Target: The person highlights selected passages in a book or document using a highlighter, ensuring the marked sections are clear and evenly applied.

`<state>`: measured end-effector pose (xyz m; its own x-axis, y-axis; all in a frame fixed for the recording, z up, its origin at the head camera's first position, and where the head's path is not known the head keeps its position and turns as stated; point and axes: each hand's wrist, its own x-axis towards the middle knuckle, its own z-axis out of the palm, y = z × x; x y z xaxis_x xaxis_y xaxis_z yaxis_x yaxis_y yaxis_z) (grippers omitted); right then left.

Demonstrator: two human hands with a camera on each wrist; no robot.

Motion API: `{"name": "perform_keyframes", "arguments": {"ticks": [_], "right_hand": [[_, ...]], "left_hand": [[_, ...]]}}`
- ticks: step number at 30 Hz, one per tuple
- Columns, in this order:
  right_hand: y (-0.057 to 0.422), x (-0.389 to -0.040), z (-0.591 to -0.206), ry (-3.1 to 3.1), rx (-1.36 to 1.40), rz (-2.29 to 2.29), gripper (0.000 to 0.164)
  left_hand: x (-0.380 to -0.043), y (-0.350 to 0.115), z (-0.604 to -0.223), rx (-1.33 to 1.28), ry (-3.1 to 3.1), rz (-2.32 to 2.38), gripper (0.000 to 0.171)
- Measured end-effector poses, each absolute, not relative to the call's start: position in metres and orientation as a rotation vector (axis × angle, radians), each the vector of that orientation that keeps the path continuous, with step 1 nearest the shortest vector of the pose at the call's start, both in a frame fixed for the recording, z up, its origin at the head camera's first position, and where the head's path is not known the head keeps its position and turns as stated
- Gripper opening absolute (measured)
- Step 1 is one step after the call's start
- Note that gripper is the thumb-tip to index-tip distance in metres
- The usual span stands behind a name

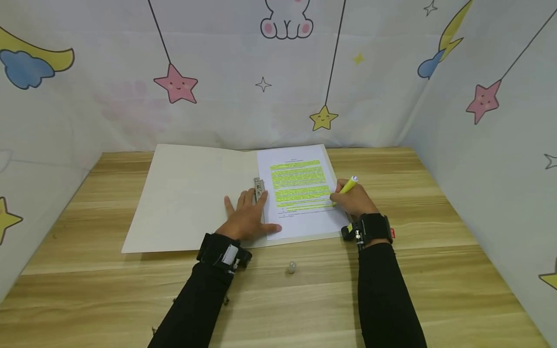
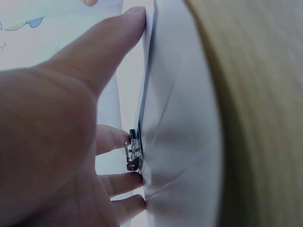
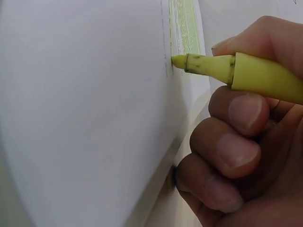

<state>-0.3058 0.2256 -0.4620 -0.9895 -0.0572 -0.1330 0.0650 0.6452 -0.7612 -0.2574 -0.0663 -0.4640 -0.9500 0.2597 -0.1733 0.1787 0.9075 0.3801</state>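
Note:
A yellow highlighter (image 3: 265,78) is gripped in my right hand (image 1: 358,199). Its tip touches the printed sheet (image 1: 300,226) at the right end of a text line, as the right wrist view shows. Most lines on that sheet carry yellow-green marking; the lowest lines are plain. The sheet lies on the right side of an opened white folder (image 1: 187,193). My left hand (image 1: 245,217) rests spread over the folder's fold, thumb on the sheet's lower left edge. Its fingers lie around the metal clip (image 2: 133,152) at the fold.
A small pale cap-like piece (image 1: 292,267) lies on the wooden table (image 1: 435,290) in front of the folder. Printed fabric walls (image 1: 226,111) stand behind the table and along its sides.

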Motion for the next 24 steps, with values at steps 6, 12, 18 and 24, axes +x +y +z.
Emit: {"name": "perform_keyframes", "arguments": {"ticks": [6,12,18,24], "right_hand": [[0.2259,-0.3066,-0.4618,2.709,0.03,-1.264,0.02],[0.2251,-0.3065,-0.4599,2.741,0.043,-1.248,0.02],[0.2269,-0.3064,-0.4603,2.735,0.045,-1.262,0.02],[0.2338,-0.3034,-0.4536,2.565,0.173,-1.574,0.026]], "left_hand": [[-0.2574,-0.0665,-0.4644,0.336,2.854,0.54,0.105],[-0.2588,-0.0661,-0.4631,0.334,2.852,0.542,0.105],[-0.26,-0.0665,-0.4631,0.33,2.847,0.541,0.105],[-0.2576,-0.0669,-0.4615,0.33,2.838,0.55,0.104]]}}
